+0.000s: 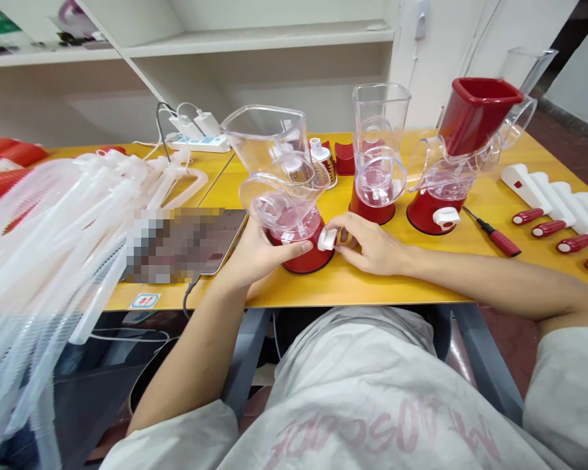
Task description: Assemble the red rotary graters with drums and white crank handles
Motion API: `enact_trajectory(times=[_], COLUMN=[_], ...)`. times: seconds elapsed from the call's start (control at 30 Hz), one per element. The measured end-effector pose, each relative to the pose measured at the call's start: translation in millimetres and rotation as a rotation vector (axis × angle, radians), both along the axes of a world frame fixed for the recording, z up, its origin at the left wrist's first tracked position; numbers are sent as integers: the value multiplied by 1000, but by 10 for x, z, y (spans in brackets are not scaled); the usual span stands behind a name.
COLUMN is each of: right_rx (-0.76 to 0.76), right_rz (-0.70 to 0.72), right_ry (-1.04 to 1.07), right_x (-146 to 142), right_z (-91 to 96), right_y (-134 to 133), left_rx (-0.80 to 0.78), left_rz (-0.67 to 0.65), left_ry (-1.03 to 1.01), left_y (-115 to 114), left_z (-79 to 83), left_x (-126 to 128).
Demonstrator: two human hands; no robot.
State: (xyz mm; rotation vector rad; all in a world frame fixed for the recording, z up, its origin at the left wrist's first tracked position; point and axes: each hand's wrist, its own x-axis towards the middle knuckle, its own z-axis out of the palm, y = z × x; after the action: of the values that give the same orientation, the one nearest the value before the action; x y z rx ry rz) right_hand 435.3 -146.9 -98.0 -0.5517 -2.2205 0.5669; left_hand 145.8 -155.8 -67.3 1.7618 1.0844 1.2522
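Before me on the yellow table stands a rotary grater body [285, 176], a clear plastic hopper on a red base [308, 258]. My left hand [262, 251] wraps the left side of that base, its thumb along the front. On the base's right side sits a white knob [327, 239], and the fingers of my right hand [367, 243] are closed on it. Behind the hopper, partly hidden, is a drum blade [323, 163] with a white end. A second grater body [379, 150] and a third with a red pusher [480, 117] stand to the right.
A red-handled screwdriver [502, 241] and several white handles with red grips [549, 225] lie at right. To the left are a tablet [230, 238], a heap of white plastic tubing [78, 261] and a power strip [210, 145]. White shelves [259, 40] rise behind.
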Motion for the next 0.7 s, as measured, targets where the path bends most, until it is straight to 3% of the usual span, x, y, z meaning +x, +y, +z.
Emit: enact_trajectory(times=[0.57, 0.7], right_rx=[255, 437], right_rz=[18, -23], right_ry=[-29, -97], right_x=[-18, -4], right_z=[48, 59], right_y=[-36, 3], left_rx=[-48, -156], left_rz=[-31, 2], left_ry=[25, 61], left_y=[3, -23], left_z=[146, 190], left_x=[-30, -31])
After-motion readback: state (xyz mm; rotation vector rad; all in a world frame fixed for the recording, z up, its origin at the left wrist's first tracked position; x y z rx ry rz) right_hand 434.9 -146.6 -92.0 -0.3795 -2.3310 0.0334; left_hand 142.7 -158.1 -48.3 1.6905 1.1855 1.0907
